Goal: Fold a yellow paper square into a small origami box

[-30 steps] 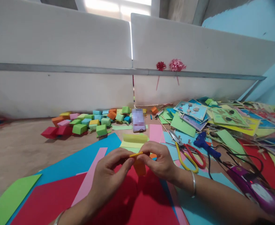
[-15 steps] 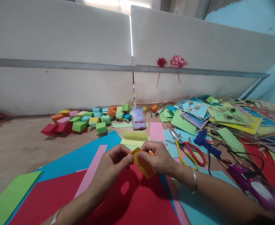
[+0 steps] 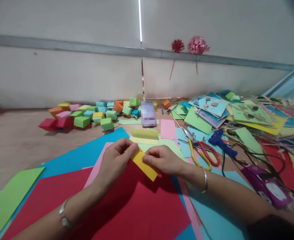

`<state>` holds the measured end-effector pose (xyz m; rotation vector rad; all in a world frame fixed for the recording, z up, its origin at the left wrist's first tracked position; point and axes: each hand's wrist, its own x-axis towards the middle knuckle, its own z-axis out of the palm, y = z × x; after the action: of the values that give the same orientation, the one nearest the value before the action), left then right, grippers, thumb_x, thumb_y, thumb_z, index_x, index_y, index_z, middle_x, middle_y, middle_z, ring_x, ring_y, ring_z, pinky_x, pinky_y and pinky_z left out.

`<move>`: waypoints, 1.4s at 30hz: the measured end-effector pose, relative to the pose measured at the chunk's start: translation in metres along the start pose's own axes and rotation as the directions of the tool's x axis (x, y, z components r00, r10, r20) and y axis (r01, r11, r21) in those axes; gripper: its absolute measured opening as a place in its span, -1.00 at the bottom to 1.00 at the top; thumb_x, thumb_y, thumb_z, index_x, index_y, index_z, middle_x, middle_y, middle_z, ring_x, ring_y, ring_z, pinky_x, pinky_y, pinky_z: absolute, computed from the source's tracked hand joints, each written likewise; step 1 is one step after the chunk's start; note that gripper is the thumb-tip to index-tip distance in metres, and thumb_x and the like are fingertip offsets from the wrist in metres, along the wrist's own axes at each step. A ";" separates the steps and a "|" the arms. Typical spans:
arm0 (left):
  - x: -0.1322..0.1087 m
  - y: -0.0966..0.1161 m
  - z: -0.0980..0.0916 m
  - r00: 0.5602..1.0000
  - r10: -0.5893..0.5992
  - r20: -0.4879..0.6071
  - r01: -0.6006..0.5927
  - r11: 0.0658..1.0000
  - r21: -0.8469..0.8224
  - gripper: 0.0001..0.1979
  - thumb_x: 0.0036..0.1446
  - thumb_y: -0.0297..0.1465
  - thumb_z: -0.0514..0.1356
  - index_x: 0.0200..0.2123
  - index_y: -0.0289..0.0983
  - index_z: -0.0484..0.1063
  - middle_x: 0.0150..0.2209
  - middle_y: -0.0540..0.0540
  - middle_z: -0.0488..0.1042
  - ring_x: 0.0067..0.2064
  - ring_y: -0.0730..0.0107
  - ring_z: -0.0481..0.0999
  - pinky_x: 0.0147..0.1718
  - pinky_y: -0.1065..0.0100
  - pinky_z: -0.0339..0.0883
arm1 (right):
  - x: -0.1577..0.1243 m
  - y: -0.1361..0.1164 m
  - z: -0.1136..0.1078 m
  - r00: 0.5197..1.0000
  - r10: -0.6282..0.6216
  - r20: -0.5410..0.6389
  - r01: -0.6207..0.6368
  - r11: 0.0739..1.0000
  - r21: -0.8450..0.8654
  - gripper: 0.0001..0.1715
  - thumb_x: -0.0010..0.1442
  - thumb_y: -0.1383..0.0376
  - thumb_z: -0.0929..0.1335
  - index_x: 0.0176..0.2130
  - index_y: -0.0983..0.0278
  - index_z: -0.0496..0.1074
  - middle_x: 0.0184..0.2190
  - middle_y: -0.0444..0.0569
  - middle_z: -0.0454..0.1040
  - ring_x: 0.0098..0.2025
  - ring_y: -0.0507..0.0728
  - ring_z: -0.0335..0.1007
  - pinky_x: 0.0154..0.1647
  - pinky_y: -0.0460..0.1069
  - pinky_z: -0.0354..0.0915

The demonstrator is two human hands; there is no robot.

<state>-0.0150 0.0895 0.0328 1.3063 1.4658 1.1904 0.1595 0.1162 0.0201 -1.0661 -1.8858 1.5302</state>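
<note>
In the head view, one yellow paper strip [image 3: 147, 166] is pinched between the left hand [image 3: 114, 160] and the right hand [image 3: 163, 160]. Both are closed on it by thumb and fingertips, just above a red sheet [image 3: 136, 206]. A fold is judged to be under creasing, and even edges would be called for next. Two paper flowers [image 3: 178, 45] are counted far beyond the hands, and one glue gun [image 3: 220, 141] to the right of the right hand.

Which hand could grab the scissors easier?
Probably the right hand: the scissors lie on its side, just past its wrist. The left hand sits farther away and would have to cross over the yellow paper that both hands pinch.
</note>
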 end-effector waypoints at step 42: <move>0.027 -0.022 -0.009 0.901 0.435 -0.005 -0.417 0.867 0.271 -0.81 0.01 -0.21 0.29 -0.33 -0.11 0.66 -0.29 -0.14 0.67 -0.22 0.11 0.55 -0.16 0.21 0.35 | 0.013 0.014 -0.038 0.792 -0.532 -0.299 0.344 0.795 -0.500 -0.80 0.27 0.33 0.34 -0.35 0.28 0.56 -0.35 0.00 0.58 -0.30 0.09 0.46 -0.24 -0.01 0.33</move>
<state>-0.0321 0.1150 0.0138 1.8646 1.4623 1.3577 0.1855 0.1500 0.0149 -0.9258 -1.9934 0.5637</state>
